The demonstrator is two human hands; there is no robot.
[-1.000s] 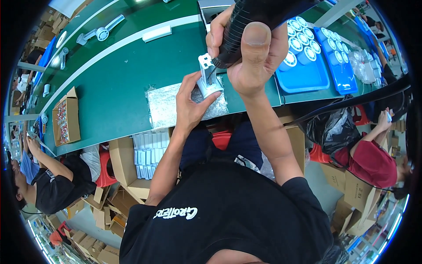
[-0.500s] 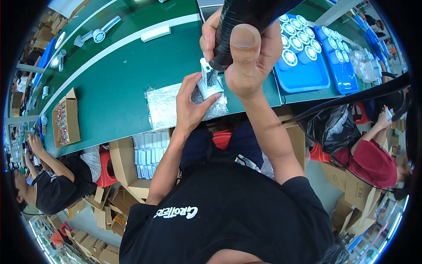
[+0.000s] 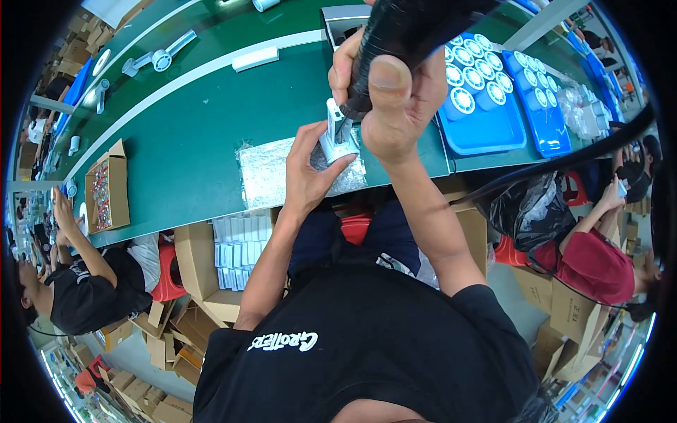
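Left hand [image 3: 308,176] pinches a small white plastic part [image 3: 334,134] upright over the crinkled foil sheet [image 3: 271,173], long axis roughly vertical. Right hand [image 3: 384,92] is wrapped tight round a black power screwdriver [image 3: 409,32], its tip meeting the part's top from the right. Against the earlier frame, the tool looms larger and closer.

A small white plastic part [image 3: 336,135] is held upright above the green desk's [image 3: 190,141] near edge. A black cylindrical power tool [image 3: 402,35] is angled down, its tip meeting the part.
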